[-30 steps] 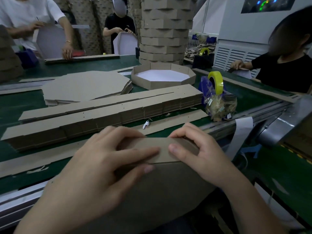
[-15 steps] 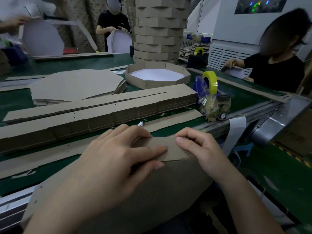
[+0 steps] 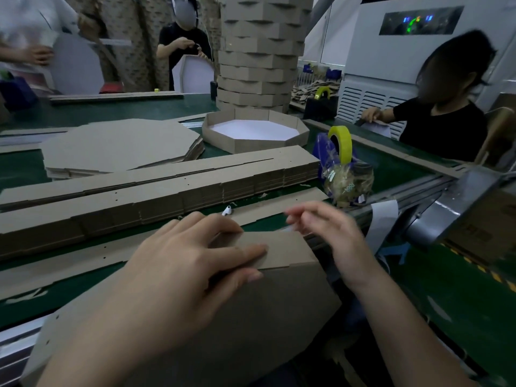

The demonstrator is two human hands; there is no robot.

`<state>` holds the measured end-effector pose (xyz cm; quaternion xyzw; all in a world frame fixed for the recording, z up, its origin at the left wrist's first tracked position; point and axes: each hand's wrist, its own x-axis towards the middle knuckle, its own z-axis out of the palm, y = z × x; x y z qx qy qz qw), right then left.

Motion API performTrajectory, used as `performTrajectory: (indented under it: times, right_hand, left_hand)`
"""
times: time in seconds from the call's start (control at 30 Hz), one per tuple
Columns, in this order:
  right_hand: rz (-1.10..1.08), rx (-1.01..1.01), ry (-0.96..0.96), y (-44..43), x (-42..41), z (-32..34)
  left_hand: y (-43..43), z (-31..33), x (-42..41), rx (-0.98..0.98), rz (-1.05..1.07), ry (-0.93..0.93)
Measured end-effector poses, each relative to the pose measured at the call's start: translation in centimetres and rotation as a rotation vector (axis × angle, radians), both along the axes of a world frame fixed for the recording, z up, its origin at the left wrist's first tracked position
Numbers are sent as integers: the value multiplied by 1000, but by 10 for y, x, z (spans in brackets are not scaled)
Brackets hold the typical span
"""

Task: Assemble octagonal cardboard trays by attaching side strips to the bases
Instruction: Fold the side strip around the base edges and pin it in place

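An octagonal cardboard base (image 3: 251, 325) lies tilted over the table's near edge in front of me. A folded side flap (image 3: 282, 250) stands along its far edge. My left hand (image 3: 178, 269) presses on that flap, fingers straight on top and the thumb against the near face. My right hand (image 3: 326, 236) hovers just right of the flap, blurred, fingers loosely spread and holding nothing. A single side strip (image 3: 83, 263) lies on the green table behind the base.
Behind lie a stack of side strips (image 3: 156, 196), a pile of flat octagonal bases (image 3: 120, 146), a finished tray (image 3: 255, 134) and a tall tower of trays (image 3: 259, 51). A yellow tape roll (image 3: 340, 142), a plastic bag (image 3: 349, 182) and a white earbud (image 3: 226, 210) sit nearby. Other people work around the table.
My right hand has let go of the flap and lifted off to the right. My left hand stays pressing the flap.
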<state>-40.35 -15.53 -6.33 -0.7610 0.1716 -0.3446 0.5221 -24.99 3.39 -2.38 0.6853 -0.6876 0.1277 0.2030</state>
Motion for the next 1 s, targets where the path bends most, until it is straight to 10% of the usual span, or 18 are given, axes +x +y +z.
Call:
performTrajectory:
  times: [0.23,0.4,1.0]
  right_hand:
    - [-901,41,29,-137,-12,39]
    - [-778,347,225,-178,-8,29]
    - [-725,539,-498,-163,3,10]
  left_hand:
    - [0,-3,-1,-36,-9,13]
    - [0,-3,-1,-20,1,0]
    - [-2,-7,0,-61,4,24]
